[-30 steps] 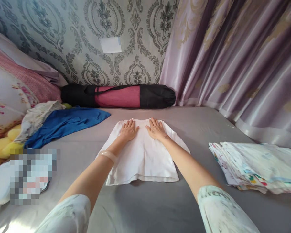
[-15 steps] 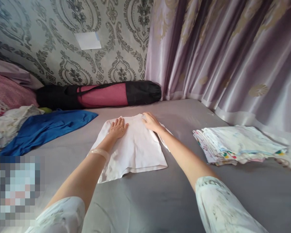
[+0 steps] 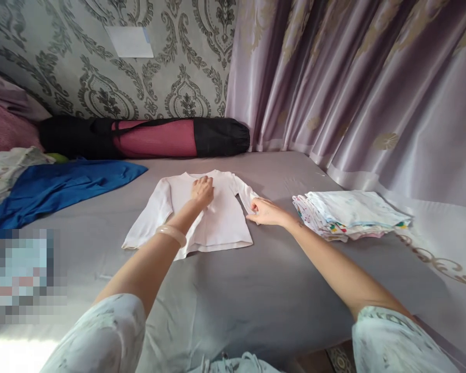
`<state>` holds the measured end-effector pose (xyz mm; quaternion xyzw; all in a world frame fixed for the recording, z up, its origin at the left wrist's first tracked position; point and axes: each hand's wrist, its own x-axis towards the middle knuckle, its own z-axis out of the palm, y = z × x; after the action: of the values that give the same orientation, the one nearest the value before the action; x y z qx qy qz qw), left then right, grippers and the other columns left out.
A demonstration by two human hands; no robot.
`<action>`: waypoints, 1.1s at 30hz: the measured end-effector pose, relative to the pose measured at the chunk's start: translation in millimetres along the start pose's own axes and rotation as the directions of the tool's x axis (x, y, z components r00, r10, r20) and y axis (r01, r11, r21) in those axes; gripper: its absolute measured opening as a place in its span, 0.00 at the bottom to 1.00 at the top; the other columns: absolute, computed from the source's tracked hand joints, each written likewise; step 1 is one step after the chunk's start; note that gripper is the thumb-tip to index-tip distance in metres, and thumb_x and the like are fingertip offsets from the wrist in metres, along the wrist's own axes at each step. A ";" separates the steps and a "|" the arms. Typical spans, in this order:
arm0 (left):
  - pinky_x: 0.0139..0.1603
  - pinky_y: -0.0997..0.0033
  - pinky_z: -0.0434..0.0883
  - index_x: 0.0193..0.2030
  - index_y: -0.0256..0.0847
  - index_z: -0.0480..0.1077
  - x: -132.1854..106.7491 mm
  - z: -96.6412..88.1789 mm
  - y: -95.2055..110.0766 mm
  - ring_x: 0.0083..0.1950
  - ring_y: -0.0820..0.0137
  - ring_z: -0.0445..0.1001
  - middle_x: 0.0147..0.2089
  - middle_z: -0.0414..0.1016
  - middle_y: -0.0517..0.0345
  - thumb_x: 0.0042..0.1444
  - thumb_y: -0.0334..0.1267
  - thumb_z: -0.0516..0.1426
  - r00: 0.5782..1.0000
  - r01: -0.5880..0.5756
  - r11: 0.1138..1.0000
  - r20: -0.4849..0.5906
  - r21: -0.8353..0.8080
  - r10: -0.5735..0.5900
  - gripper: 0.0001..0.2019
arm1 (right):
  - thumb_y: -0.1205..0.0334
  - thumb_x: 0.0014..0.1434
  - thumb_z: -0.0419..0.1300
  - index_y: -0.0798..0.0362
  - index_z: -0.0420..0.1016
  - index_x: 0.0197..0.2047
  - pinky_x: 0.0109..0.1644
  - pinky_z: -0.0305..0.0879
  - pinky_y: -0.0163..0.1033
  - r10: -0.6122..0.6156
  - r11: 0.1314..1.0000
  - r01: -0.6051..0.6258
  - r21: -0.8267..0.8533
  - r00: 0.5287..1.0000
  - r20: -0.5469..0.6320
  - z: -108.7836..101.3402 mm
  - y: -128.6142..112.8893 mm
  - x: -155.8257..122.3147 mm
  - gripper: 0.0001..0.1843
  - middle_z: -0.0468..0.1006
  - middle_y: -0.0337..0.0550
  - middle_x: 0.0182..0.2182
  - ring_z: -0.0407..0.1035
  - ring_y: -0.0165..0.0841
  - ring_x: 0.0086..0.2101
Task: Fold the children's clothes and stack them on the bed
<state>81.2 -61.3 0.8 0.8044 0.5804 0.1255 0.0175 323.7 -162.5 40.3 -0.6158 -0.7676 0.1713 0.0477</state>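
A small pale pink long-sleeved shirt lies flat on the grey bed sheet, its left sleeve spread out. My left hand rests on the shirt's chest near the collar, fingers curled down on the cloth. My right hand pinches the end of the shirt's right sleeve at the shirt's right side. A clear bangle sits on my left wrist.
A stack of folded printed clothes lies to the right. A blue garment and a pale crumpled one lie at left. A black and pink rolled mat bag lies along the wall. Purple curtains hang at right.
The shirt's sleeves were tucked under a folded shape; now both sleeves are out. My right hand moved from the collar to the right sleeve end. The view shifted right.
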 end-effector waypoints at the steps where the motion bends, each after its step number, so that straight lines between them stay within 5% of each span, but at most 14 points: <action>1: 0.63 0.55 0.62 0.56 0.35 0.66 -0.3 2.1 10.1 0.60 0.56 0.68 0.58 0.69 0.40 0.63 0.32 0.49 0.999 -0.034 0.999 0.024 -0.037 0.035 0.16 | 0.52 0.54 0.63 0.50 0.70 0.39 0.37 0.60 0.33 0.012 1.000 -0.012 -0.010 1.000 0.009 1.9 -0.2 -0.5 0.14 0.77 0.43 0.45 0.71 0.35 0.42; 5: 0.61 0.59 0.66 0.55 0.36 0.66 -1.6 16.3 39.5 0.58 0.59 0.70 0.55 0.72 0.42 0.62 0.29 0.47 0.987 -0.139 0.976 0.063 -0.168 0.151 0.17 | 0.60 0.55 0.58 0.50 0.71 0.39 0.41 0.62 0.35 0.009 0.997 -0.009 -0.075 1.000 -0.005 8.0 -1.4 -0.5 0.08 0.77 0.46 0.46 0.72 0.37 0.43; 9: 0.62 0.60 0.64 0.53 0.34 0.67 -4.4 30.0 47.6 0.60 0.60 0.68 0.56 0.70 0.40 0.62 0.28 0.45 0.981 -0.163 0.968 0.075 -0.190 0.179 0.16 | 0.67 0.56 0.53 0.53 0.76 0.39 0.43 0.62 0.37 0.014 0.982 -0.031 -0.187 0.995 -0.094 9.5 -5.1 -1.0 0.11 0.79 0.53 0.45 0.73 0.41 0.44; 14: 0.69 0.54 0.56 0.61 0.36 0.62 -13.3 36.6 46.2 0.68 0.60 0.60 0.65 0.64 0.42 0.66 0.32 0.41 0.988 -0.142 0.964 0.022 -0.226 0.151 0.19 | 0.62 0.56 0.55 0.52 0.80 0.37 0.35 0.61 0.35 0.181 0.982 -0.184 -0.029 0.980 -0.078 -10.6 12.5 10.3 0.12 0.82 0.48 0.36 0.75 0.38 0.37; 19: 0.72 0.56 0.51 0.64 0.33 0.59 -18.4 38.1 49.0 0.72 0.61 0.54 0.69 0.60 0.41 0.66 0.32 0.40 0.995 -0.091 0.971 0.030 -0.221 0.100 0.22 | 0.64 0.53 0.56 0.53 0.81 0.40 0.38 0.63 0.31 0.314 0.942 -0.264 0.207 0.911 -0.266 -37.7 60.5 37.6 0.14 0.83 0.43 0.38 0.74 0.35 0.40; 24: 0.72 0.55 0.51 0.64 0.33 0.60 -16.7 41.8 48.4 0.72 0.59 0.53 0.69 0.59 0.41 0.66 0.32 0.41 0.996 -0.082 0.968 0.022 -0.235 0.090 0.22 | 0.61 0.57 0.57 0.54 0.81 0.45 0.44 0.66 0.31 0.414 0.880 -0.250 0.404 0.821 -0.393 -42.4 102.3 68.8 0.16 0.83 0.43 0.41 0.74 0.34 0.42; 28: 0.72 0.54 0.51 0.64 0.35 0.60 -16.7 43.4 48.2 0.73 0.58 0.53 0.70 0.59 0.43 0.68 0.37 0.41 0.996 -0.079 0.969 0.018 -0.233 0.085 0.22 | 0.62 0.61 0.54 0.54 0.81 0.46 0.47 0.66 0.33 0.499 0.856 -0.354 0.376 0.753 -0.428 -36.9 114.0 84.1 0.16 0.82 0.45 0.44 0.74 0.35 0.45; 33: 0.72 0.55 0.50 0.64 0.36 0.60 -19.1 42.1 51.2 0.72 0.59 0.53 0.70 0.59 0.44 0.69 0.42 0.41 0.997 -0.074 0.980 0.016 -0.182 0.078 0.22 | 0.64 0.63 0.52 0.52 0.80 0.48 0.48 0.66 0.35 0.493 0.869 -0.447 0.211 0.754 -0.434 -30.1 113.7 85.0 0.17 0.82 0.48 0.44 0.74 0.38 0.47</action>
<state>132.5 -90.9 -34.6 0.8225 0.5351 0.1690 0.0927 417.7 -53.9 20.2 -0.8086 -0.5433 0.0574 0.2183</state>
